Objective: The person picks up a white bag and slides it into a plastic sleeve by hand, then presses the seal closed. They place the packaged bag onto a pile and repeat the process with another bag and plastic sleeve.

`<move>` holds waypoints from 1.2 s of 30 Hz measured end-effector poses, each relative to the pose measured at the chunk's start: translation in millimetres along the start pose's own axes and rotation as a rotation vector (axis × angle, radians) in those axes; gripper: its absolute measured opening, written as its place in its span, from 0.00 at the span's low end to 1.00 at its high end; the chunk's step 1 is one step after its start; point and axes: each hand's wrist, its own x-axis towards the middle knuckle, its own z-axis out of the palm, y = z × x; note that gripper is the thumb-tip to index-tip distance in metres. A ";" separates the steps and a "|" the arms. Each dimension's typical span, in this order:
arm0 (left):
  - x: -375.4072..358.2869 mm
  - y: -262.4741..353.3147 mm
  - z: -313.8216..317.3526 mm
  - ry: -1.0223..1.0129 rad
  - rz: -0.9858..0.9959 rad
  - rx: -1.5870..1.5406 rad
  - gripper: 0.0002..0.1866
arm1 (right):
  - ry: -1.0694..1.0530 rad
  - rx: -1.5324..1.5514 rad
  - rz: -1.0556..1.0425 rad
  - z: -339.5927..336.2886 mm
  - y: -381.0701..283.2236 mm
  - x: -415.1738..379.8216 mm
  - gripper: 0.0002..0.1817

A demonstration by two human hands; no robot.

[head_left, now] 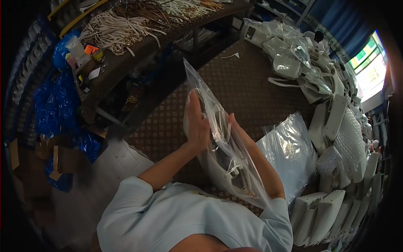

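Between my two palms, a clear plastic bag [216,138] stands on edge in front of my chest, with a pale handbag [231,170] inside it. Light straps show through the film. My left hand [197,124] presses flat against the plastic bag's left side, its fingers pointing up and away. On the opposite side, my right hand [236,126] holds it; the film partly covers that hand's fingers. The plastic bag's top corner sticks up past my fingertips, and its lower end reaches toward my right forearm.
At right lie a stack of clear plastic bags [289,147] and a long heap of white handbags [336,122]. A dark table [168,35] at the back carries piles of straps [119,31]. Blue plastic [56,105] and cardboard boxes [44,161] sit at left.
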 end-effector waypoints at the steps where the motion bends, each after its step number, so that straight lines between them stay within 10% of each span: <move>1: 3.5 -5.1 5.3 -0.031 0.060 0.073 0.37 | -0.006 -0.005 -0.220 20.1 -15.0 -4.2 0.38; 4: 8.9 -4.9 14.2 -0.089 0.091 0.178 0.36 | -0.005 -0.361 -0.691 45.0 -32.5 -3.6 0.37; 10: 77.7 18.4 -42.1 -0.189 0.433 0.300 0.33 | 0.281 -1.012 -0.336 51.4 -72.3 -21.4 0.13; 12: 110.4 37.1 -70.6 -0.729 0.483 0.568 0.17 | 0.363 -1.101 -0.517 63.1 -78.7 -32.4 0.09; 15: 129.4 40.2 -80.3 -0.866 0.541 0.542 0.05 | 0.470 -1.359 -0.907 72.6 -78.6 -31.9 0.04; 36: 155.0 27.6 -143.7 -0.726 0.479 0.752 0.03 | 0.412 -1.238 -0.911 66.2 -68.4 -38.6 0.03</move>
